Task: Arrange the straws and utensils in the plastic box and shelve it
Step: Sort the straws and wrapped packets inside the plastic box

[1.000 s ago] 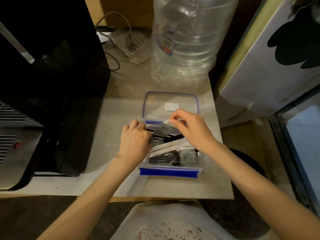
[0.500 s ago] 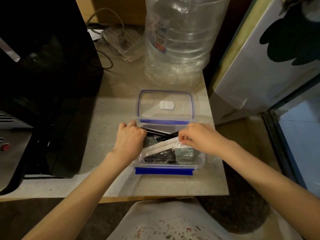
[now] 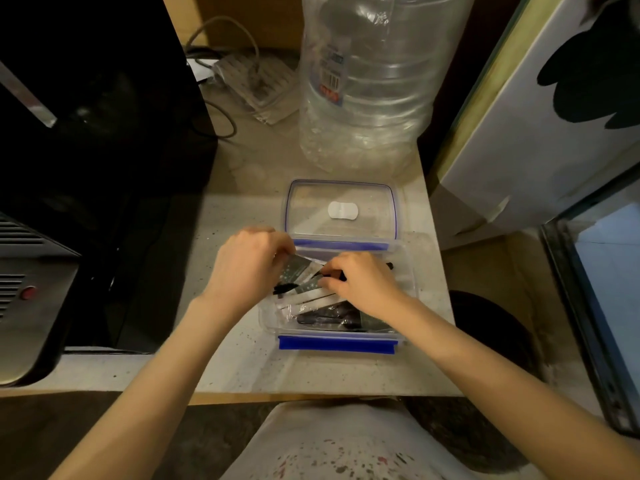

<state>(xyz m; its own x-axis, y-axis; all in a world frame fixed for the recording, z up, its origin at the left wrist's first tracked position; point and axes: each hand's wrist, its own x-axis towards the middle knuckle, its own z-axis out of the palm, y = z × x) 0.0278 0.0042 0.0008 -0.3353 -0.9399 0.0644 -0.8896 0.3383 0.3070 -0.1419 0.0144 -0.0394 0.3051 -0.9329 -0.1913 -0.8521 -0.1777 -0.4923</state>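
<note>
A clear plastic box [image 3: 337,344] with blue clips sits on the speckled counter, holding wrapped black utensils [image 3: 325,315] and straws in clear and silver packets. Its lid [image 3: 341,209] lies flat just behind it. My left hand [image 3: 247,268] is at the box's left rim, pinching the end of a silver packet [image 3: 299,271]. Inside the box my right hand [image 3: 360,280] has its fingers closed on the same packets and a black straw. The box's middle is hidden under my hands.
A large clear water bottle [image 3: 370,81] stands behind the lid. A black appliance [image 3: 97,168] fills the counter's left side. A power strip [image 3: 256,84] with cables lies at the back. A white panel [image 3: 540,133] leans at the right. The counter edge runs just below the box.
My right hand has shifted left and deeper into the box. My left hand has lifted the silver packet's end at the left rim. The camera has moved slightly.
</note>
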